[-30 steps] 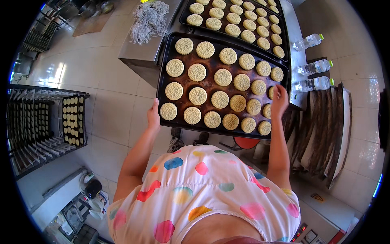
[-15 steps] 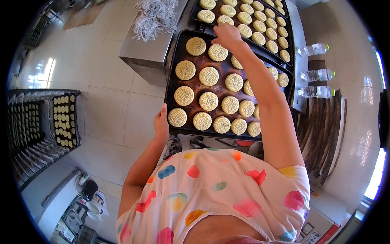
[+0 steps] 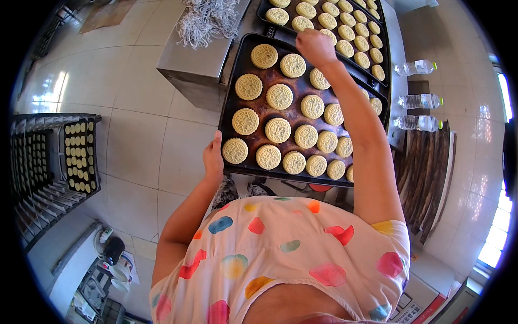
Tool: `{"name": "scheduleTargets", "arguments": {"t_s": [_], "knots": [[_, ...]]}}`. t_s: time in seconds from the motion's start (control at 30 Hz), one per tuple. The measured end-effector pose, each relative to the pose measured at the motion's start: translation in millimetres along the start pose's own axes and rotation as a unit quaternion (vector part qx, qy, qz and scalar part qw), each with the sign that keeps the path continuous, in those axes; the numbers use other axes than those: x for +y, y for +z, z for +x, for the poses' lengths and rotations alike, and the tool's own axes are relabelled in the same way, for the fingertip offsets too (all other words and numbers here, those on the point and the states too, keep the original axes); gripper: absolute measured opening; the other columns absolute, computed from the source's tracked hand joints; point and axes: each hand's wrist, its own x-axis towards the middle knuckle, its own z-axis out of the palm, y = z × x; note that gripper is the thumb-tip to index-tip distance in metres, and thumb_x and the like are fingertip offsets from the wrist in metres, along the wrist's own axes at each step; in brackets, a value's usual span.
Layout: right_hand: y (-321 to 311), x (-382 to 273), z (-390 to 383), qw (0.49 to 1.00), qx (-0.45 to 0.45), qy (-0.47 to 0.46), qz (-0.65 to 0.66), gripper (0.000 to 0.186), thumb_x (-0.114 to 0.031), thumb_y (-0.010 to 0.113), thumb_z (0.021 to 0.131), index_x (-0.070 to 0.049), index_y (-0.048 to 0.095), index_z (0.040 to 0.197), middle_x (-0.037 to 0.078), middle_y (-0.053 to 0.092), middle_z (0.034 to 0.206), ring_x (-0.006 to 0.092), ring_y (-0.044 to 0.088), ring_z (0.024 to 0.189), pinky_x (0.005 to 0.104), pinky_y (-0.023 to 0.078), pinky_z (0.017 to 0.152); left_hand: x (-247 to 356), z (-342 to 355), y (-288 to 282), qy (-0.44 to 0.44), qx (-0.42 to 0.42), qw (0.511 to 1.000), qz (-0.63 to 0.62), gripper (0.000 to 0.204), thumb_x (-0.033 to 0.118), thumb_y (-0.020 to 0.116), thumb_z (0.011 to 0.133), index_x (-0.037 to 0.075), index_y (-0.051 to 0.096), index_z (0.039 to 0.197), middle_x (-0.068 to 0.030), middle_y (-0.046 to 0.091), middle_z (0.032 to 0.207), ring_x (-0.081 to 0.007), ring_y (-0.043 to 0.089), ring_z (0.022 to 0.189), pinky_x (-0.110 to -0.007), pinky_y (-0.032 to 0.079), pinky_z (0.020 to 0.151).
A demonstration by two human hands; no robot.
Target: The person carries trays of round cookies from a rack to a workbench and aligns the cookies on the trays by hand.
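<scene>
A dark baking tray (image 3: pixel 262 110) lies in front of me, tilted a little, with rows of pale round mooncakes (image 3: pixel 279 96) on it. Each has a fluted rim and a pressed pattern on top. My left hand (image 3: pixel 213 159) is closed on the tray's left edge near its front corner, thumb up and the other fingers mostly out of sight. Across the tray reaches my right arm, which covers part of its right side. My right hand (image 3: pixel 317 47) is curled at the far edge, its fingertips hidden; it looks closed on the rim.
Beyond the tray, another loaded tray (image 3: pixel 350 61) rests on a metal surface. Three clear bottles (image 3: pixel 420 101) stand along the right. Grey stringy material (image 3: pixel 209 22) lies on a steel box (image 3: pixel 190 63) at the far left. A rack with loaded trays (image 3: pixel 56 156) stands on the left.
My right hand has moved right along the far edge, and its fingers have curled in more. The tray has shifted slightly away from me. My left hand keeps its hold.
</scene>
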Motion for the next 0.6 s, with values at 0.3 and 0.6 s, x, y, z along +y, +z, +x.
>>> {"name": "scheduleTargets", "arguments": {"t_s": [0.3,0.6], "knots": [[-11.5,50.2,-30.2,0.978,0.078,0.174,0.087,0.021,-0.032,0.057,0.079,-0.012,0.066,0.082,0.007,0.064,0.087,0.0292,0.061,0.077,0.0390,0.049,0.066,2.1,-7.9,5.9,-0.016,-0.012,0.999,-0.032,0.062,0.048,0.052,0.087,-0.012,0.058,0.097,-0.0081,0.059,0.089,-0.0119,0.050,0.079,-0.024,0.042,0.075],[-57.8,83.6,-163.4,0.903,0.125,0.330,0.246,0.028,-0.029,0.063,0.079,-0.003,0.066,0.089,0.014,0.064,0.079,0.0246,0.061,0.069,0.0319,0.046,0.065,7.6,-12.1,12.5,-0.011,-0.038,0.998,-0.055,0.058,0.046,0.051,0.088,-0.010,0.059,0.100,-0.0089,0.061,0.092,-0.0125,0.055,0.081,-0.026,0.045,0.074]]}}
